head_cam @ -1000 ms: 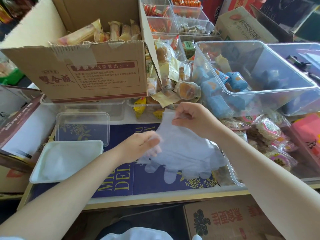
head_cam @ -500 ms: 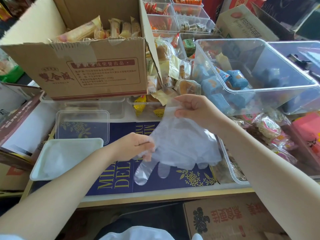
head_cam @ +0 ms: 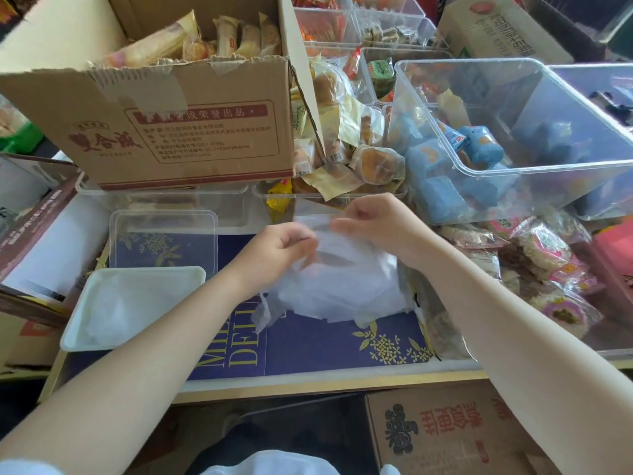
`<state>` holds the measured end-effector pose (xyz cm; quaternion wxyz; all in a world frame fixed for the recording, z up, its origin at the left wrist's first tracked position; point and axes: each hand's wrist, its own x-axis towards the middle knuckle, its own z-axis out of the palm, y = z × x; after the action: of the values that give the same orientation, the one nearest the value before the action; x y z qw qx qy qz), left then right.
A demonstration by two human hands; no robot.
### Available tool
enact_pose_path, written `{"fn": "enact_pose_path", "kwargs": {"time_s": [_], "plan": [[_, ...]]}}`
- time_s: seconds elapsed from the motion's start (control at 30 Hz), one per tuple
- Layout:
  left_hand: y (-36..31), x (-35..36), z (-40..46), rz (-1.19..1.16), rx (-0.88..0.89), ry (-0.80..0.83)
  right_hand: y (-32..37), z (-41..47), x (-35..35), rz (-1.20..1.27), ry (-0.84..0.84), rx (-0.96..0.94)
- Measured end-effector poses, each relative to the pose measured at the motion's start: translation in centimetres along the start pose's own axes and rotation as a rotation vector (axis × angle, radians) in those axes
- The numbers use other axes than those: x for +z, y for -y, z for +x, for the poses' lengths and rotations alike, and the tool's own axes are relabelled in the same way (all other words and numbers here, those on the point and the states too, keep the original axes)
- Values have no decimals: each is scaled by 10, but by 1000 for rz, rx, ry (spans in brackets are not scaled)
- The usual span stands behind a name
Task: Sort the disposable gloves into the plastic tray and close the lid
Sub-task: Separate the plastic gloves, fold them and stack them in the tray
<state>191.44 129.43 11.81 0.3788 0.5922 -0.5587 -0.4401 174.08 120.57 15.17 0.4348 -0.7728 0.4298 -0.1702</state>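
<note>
A bunch of thin translucent white disposable gloves (head_cam: 342, 286) hangs over the blue printed surface at the centre. My left hand (head_cam: 277, 248) pinches the bunch at its upper left edge. My right hand (head_cam: 380, 224) pinches the top edge just to the right, a short gap from the left hand. The glove fingers trail down at the lower left. A white plastic tray (head_cam: 85, 323) sits at the left with some gloves lying inside. Its clear lid (head_cam: 164, 238) lies flat just behind the tray.
A large cardboard box (head_cam: 171, 125) of wrapped snacks stands at the back left. A big clear bin (head_cam: 513, 132) with blue packets is at the right, with bagged pastries (head_cam: 548, 269) beside it. Another carton (head_cam: 445, 430) sits below the counter edge.
The left hand has risen from the gloves' lower side to the top edge, close to the right hand. The glove bunch has folded up shorter, and its dangling fingers are gathered in.
</note>
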Motion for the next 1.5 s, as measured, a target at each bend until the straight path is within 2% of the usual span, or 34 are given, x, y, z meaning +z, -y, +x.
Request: {"fn": "enact_pose_path", "kwargs": {"time_s": [0.1,0.17,0.3,0.47,0.63,0.8,0.93,1.0,1.13,1.27,1.3,1.4,1.5], "plan": [[14,-9,2,-166,-46,-132,-20,1,-9,290,92,174],[26,-12,4,-210,-121,-234,-31,-2,-4,388,141,189],[46,-13,6,-272,-249,-350,-46,-4,22,319,163,161],[78,-13,10,-364,-401,-407,-61,7,57,194,208,309],[113,-20,11,-288,-504,-427,-91,19,89,180,282,399],[146,-32,9,-101,-565,-333,-118,31,113,296,179,531],[166,-37,12,-45,-584,-436,-132,35,123,331,44,586],[170,-34,16,-40,-597,-479,-137,32,126,246,-1,593],[178,-29,23,-85,-638,-489,-145,23,123,-266,14,535],[181,-33,30,-98,-655,-485,-149,14,111,-618,-245,363],[181,-33,33,-105,-647,-486,-154,14,107,-646,-235,397],[175,-32,41,-191,-649,-458,-172,13,100,-633,-50,583],[175,-29,45,-207,-643,-414,-178,5,105,-733,0,504]]}}
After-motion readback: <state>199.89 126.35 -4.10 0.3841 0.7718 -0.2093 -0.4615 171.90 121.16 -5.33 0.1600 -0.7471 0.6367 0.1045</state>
